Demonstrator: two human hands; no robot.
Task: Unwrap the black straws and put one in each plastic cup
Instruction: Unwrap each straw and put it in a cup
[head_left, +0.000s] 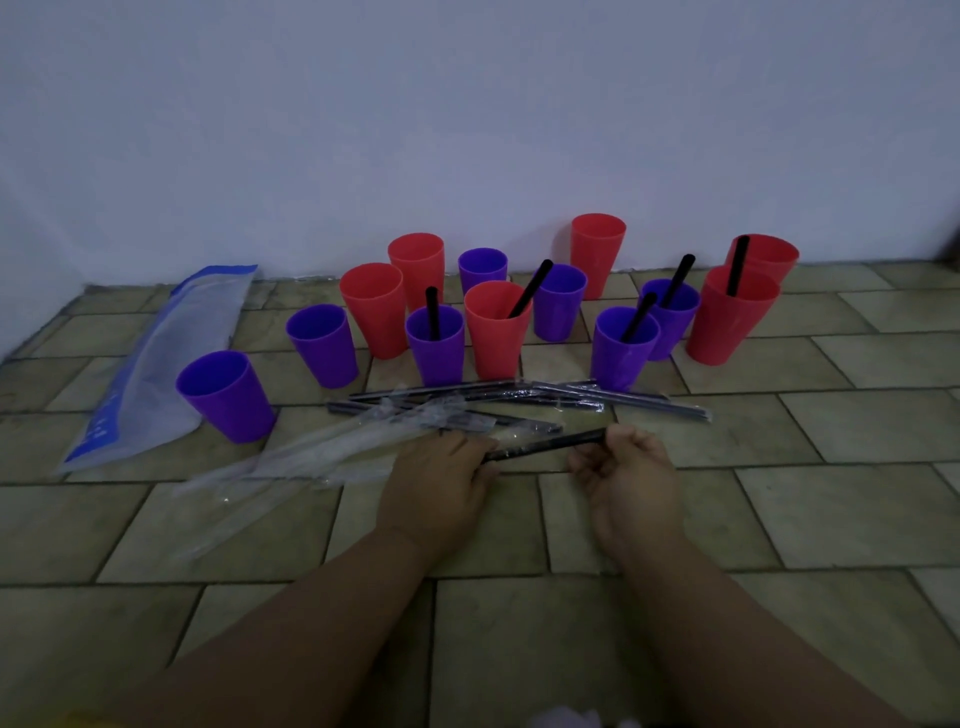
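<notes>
Black straws (530, 291) stood in five of thirteen plastic cups (497, 338), eight lacked one, and my left hand (436, 483) and right hand (628, 467) gripped the next straw (545, 448) by its ends.

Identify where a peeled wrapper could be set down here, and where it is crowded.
Bare tiles: right of the right hand, in front of the red cups. Crowded: wrapped straws piled beyond it; empty wrappers left of the left hand.
</notes>
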